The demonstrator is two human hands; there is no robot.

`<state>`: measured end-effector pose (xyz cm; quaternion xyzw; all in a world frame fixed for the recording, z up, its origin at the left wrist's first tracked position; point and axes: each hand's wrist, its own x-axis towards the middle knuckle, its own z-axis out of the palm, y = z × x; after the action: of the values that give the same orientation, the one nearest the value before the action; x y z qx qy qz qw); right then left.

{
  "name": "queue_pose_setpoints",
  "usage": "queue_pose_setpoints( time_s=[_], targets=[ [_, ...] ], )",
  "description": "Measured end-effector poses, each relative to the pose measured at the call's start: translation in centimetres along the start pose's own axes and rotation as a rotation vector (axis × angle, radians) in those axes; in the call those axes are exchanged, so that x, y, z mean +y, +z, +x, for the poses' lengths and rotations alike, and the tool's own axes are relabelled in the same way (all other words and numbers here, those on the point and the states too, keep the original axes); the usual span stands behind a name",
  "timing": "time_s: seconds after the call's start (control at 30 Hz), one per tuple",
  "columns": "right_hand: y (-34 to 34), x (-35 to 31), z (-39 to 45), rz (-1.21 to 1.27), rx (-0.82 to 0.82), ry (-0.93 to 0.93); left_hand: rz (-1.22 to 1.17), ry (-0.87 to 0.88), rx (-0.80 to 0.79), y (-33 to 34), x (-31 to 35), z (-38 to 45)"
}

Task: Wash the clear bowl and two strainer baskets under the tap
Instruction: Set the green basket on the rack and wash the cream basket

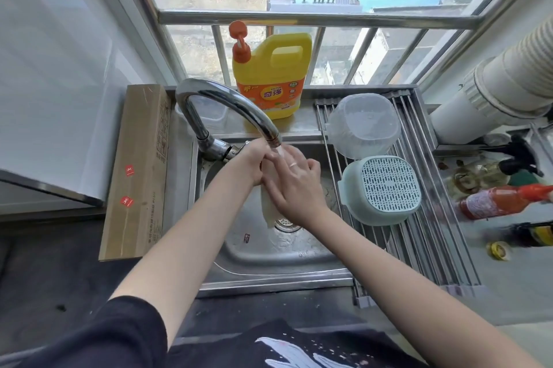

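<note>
Under the running tap (233, 104), both my hands work on a pale cream object (267, 209) held upright over the sink (269, 260). It looks like a strainer basket, but my hands hide most of it. My left hand (253, 162) grips its upper edge. My right hand (294, 188) lies flat against its side with fingers stretched out. The clear bowl (363, 125) rests upside down on the drying rack (434, 248) to the right. A light green strainer basket (384, 188) sits upside down just in front of the bowl.
A yellow detergent jug (270, 74) stands on the ledge behind the tap. A long cardboard box (137, 170) lies left of the sink. Bottles, including a red sauce bottle (496, 200), crowd the counter at right, below a white duct pipe (493, 89).
</note>
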<state>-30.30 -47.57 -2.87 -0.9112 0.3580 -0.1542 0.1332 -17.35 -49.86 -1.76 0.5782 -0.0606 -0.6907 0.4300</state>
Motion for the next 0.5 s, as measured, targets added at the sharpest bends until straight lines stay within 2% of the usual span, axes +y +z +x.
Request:
queue_pose_setpoints(
  time_s=[0.13, 0.27, 0.37, 0.5],
  targets=[
    [-0.5, -0.3, 1.9, 0.213, -0.025, 0.162, -0.126, 0.07, -0.135, -1.1, 0.8, -0.6],
    [-0.1, 0.3, 3.2, 0.324, -0.121, 0.342, 0.104, 0.075, -0.275, -0.7, -0.3, -2.2],
    [-0.4, 0.7, 3.2, 0.325, -0.156, 0.282, 0.213, 0.143, -0.312, -0.7, -1.1, -2.9],
    [-0.7, 0.2, 3.0, 0.178, -0.244, 0.247, 0.232, 0.248, -0.252, -0.3, -1.6, -4.2]
  ],
)
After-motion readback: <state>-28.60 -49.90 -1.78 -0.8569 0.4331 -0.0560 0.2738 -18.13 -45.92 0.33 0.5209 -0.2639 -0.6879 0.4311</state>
